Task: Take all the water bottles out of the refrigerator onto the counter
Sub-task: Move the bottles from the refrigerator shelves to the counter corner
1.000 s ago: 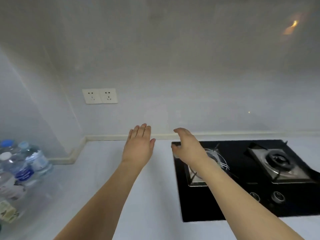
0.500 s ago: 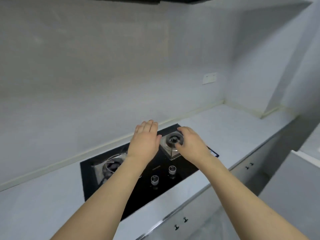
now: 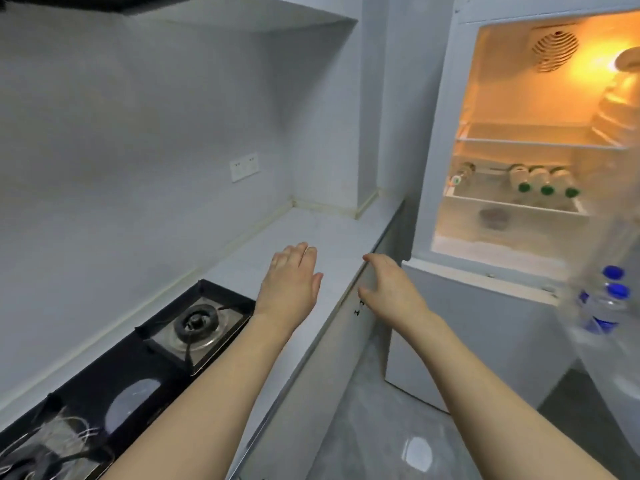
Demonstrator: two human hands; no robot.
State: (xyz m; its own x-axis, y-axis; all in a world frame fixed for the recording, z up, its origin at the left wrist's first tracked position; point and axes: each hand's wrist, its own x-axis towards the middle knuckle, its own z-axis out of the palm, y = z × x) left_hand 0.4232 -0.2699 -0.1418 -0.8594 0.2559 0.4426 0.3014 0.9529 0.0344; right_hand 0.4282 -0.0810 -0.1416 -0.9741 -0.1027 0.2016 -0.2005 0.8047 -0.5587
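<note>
The refrigerator (image 3: 446, 140) stands open at the right, lit orange inside. On its middle shelf lie three green-capped water bottles (image 3: 545, 183) side by side, and another bottle (image 3: 460, 174) lies at the shelf's left end. Two blue-capped water bottles (image 3: 604, 306) stand in the open door's rack at the far right, blurred. My left hand (image 3: 291, 285) hovers empty, fingers spread, over the white counter (image 3: 311, 230). My right hand (image 3: 388, 289) is empty with fingers apart, past the counter's front edge, well short of the refrigerator.
A black two-burner gas stove (image 3: 138, 358) is set into the counter at the lower left. A wall socket (image 3: 244, 166) sits above the counter. Cabinet doors (image 3: 311, 393) run below the counter edge, with grey floor (image 3: 381, 427) between them and the refrigerator.
My view has swung right from the bottles on the counter's left end, across the stove, to the open refrigerator. Both hands stay empty and outstretched.
</note>
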